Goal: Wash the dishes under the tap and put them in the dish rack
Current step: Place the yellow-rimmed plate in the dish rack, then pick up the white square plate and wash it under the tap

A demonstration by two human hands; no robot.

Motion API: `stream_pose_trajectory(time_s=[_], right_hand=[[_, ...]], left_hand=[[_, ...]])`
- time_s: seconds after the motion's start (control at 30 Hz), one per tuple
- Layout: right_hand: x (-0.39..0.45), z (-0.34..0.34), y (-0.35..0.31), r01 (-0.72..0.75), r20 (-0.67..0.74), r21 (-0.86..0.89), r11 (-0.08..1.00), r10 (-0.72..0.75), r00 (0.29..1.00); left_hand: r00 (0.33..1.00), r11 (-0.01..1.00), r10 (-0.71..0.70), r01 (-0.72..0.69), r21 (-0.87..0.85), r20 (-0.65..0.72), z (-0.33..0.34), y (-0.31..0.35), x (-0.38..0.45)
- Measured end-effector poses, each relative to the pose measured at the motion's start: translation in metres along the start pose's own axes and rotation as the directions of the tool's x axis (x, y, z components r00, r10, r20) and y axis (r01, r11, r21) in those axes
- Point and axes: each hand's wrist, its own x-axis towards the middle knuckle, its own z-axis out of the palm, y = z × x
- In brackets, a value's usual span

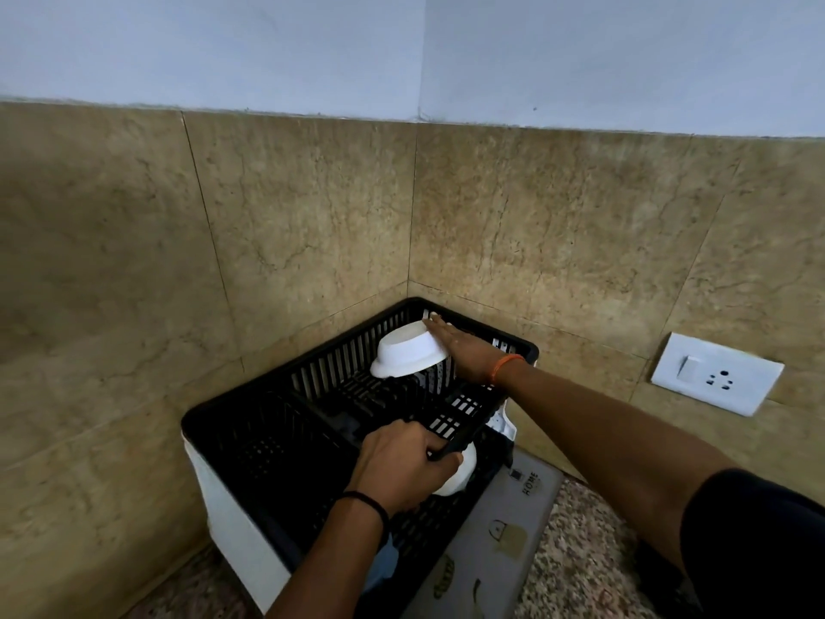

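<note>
Hands working at dish rack: left hand gripping rack's near rim, white bowl sitting under it in lower tier. Right hand, fingers straight, pressing upturned bowl into rack's far corner. Racking nearly done; tap, unwashed dishes not showing.

Lower bowl mostly hidden behind left hand.

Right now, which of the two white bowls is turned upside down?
The far bowl at the back of the dish rack, under the right hand, shows its base upward. The near bowl sits by the left hand, its rim hidden.
</note>
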Motion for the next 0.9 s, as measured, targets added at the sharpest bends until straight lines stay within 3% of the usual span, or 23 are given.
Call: stream_pose_trajectory(time_s=[0.27,0.4,0.5,0.57,0.63,0.67,0.7,0.77,0.83,0.9], right_hand=[[-0.013,0.015,-0.024,-0.181,-0.075,0.096,0.979,0.188,0.979],[-0.069,0.01,-0.036,-0.099,-0.301,0.364,0.926,0.218,0.929],[-0.136,0.011,-0.04,-0.051,-0.399,0.466,0.883,0.261,0.879],[-0.196,0.026,-0.037,-0.082,-0.422,0.492,0.867,0.32,0.848],[-0.258,0.056,-0.036,-0.144,-0.384,0.505,0.851,0.371,0.846],[-0.291,0.076,-0.034,-0.2,-0.33,0.497,0.844,0.397,0.856],[-0.321,0.097,-0.033,-0.271,-0.26,0.481,0.834,0.431,0.864],[-0.38,0.137,-0.032,-0.456,-0.094,0.455,0.765,0.551,0.829],[-0.429,0.17,-0.034,-0.627,0.047,0.463,0.626,0.689,0.723],[-0.471,0.192,-0.04,-0.723,0.108,0.469,0.506,0.78,0.616]], left_hand=[[0.999,1.0,-0.005,0.006,0.024,-0.034,0.003,0.001,-0.002],[0.998,0.999,0.024,-0.027,-0.038,-0.061,0.0,0.01,-0.007],[0.965,0.975,0.18,-0.15,0.165,-0.191,-0.004,0.022,-0.016],[0.898,0.923,0.336,-0.254,0.289,-0.285,0.003,0.04,-0.028],[0.845,0.915,0.39,-0.308,0.261,-0.366,0.025,0.059,-0.052],[0.855,0.925,0.374,-0.313,0.216,-0.359,0.042,0.069,-0.067],[0.893,0.944,0.327,-0.293,0.153,-0.308,0.06,0.078,-0.082],[0.989,0.99,0.131,-0.133,-0.036,-0.063,0.1,0.091,-0.114],[0.977,0.985,-0.069,0.098,-0.139,0.203,0.139,0.096,-0.141],[0.92,0.974,-0.182,0.218,-0.068,0.346,0.173,0.097,-0.163]])
